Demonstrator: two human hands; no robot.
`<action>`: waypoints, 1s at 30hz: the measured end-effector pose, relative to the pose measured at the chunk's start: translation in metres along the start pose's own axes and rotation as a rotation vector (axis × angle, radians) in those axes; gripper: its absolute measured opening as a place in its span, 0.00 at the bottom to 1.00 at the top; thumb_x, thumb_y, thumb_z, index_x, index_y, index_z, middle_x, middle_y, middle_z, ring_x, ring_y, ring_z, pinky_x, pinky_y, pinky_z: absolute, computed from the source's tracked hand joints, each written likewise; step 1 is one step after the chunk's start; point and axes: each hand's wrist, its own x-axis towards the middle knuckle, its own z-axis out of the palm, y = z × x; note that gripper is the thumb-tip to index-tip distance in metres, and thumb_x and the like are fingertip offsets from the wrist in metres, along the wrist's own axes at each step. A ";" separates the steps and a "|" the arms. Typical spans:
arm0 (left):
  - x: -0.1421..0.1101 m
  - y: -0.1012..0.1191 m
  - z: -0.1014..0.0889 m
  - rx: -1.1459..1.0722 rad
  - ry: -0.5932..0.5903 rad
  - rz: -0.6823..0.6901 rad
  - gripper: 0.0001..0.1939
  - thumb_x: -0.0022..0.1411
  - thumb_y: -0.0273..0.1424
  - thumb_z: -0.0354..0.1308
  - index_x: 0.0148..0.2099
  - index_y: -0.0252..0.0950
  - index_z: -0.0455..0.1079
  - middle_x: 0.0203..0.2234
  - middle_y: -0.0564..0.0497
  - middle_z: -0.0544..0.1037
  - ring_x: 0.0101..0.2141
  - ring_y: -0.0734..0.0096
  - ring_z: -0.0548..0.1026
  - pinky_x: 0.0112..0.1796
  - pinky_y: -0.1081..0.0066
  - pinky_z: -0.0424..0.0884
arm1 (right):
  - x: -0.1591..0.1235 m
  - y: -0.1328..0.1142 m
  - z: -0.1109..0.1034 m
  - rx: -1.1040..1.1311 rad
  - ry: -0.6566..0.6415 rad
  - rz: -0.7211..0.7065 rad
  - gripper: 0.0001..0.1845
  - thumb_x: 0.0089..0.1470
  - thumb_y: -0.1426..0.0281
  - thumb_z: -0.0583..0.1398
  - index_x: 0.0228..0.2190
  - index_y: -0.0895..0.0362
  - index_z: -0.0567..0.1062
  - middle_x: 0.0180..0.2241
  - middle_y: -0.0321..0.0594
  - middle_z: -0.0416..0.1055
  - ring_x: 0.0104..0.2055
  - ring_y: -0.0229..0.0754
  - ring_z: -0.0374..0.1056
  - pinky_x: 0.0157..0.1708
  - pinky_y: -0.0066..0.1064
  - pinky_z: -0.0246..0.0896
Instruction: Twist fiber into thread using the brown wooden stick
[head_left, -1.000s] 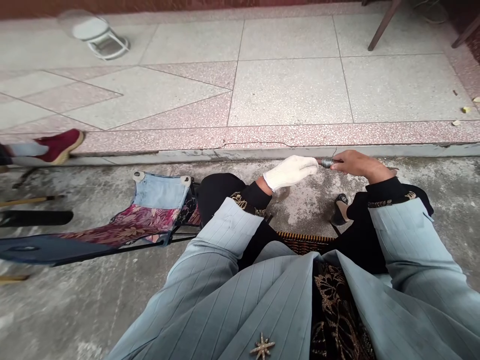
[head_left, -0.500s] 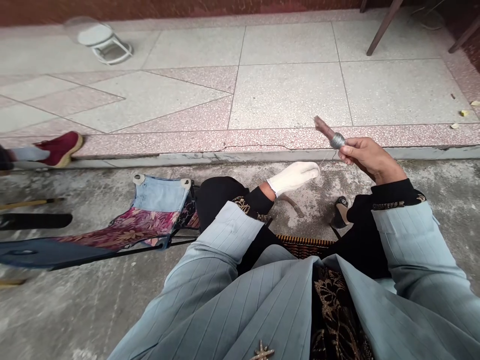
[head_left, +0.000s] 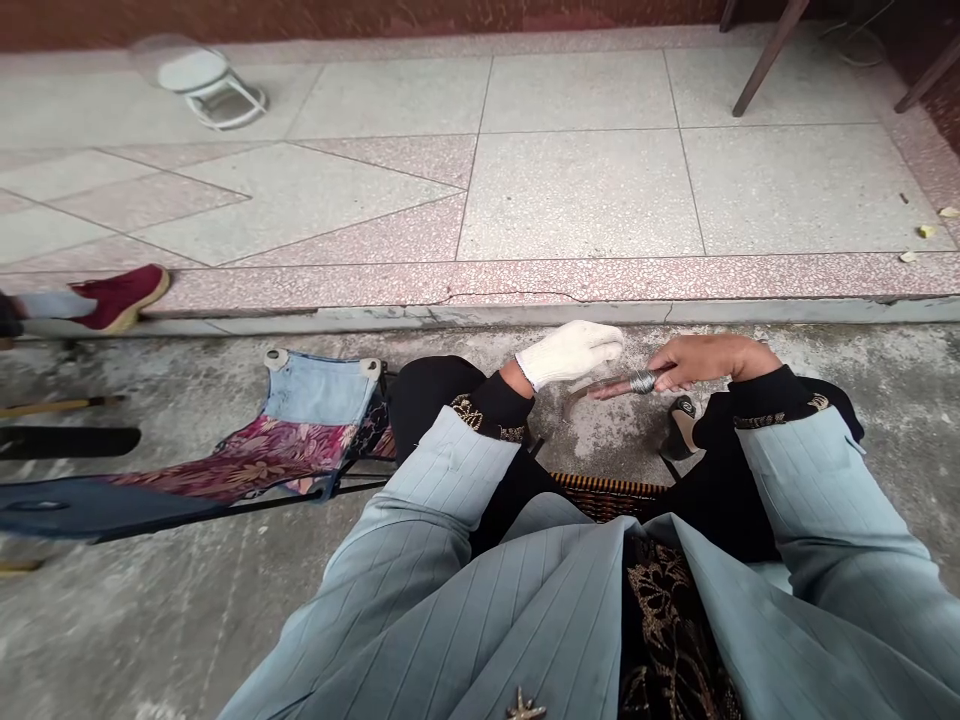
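A short brown stick [head_left: 611,387] with silvery wire [head_left: 643,381] wound around it lies almost level in my bare right hand [head_left: 705,358]. My right fingers are closed around its right end. To the left, my left hand [head_left: 571,353], in a white knitted glove, has its fingers pinched together just above the stick's free end. The thin strand that ran from this glove to the coil is too fine to make out now. A curved brown piece [head_left: 571,404] on the ground shows partly behind the stick.
A folding chair [head_left: 315,385] with patterned cloth stands at my left. Beyond it are another person's red shoe [head_left: 124,297] and a black bar-shaped thing [head_left: 71,441]. A raised tiled step [head_left: 577,190] runs ahead, with a white stool [head_left: 225,95] on it.
My right hand has turned over and come down and left, swinging the stick from pointing up and away to nearly level, pointing left. My gloved left hand has shifted slightly left.
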 end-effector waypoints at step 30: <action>0.000 0.000 0.002 -0.072 0.056 -0.051 0.15 0.67 0.36 0.46 0.42 0.34 0.72 0.33 0.51 0.77 0.31 0.73 0.71 0.34 0.73 0.63 | -0.014 -0.001 -0.005 0.273 0.033 -0.189 0.18 0.53 0.57 0.64 0.37 0.59 0.78 0.28 0.36 0.70 0.27 0.35 0.61 0.28 0.28 0.56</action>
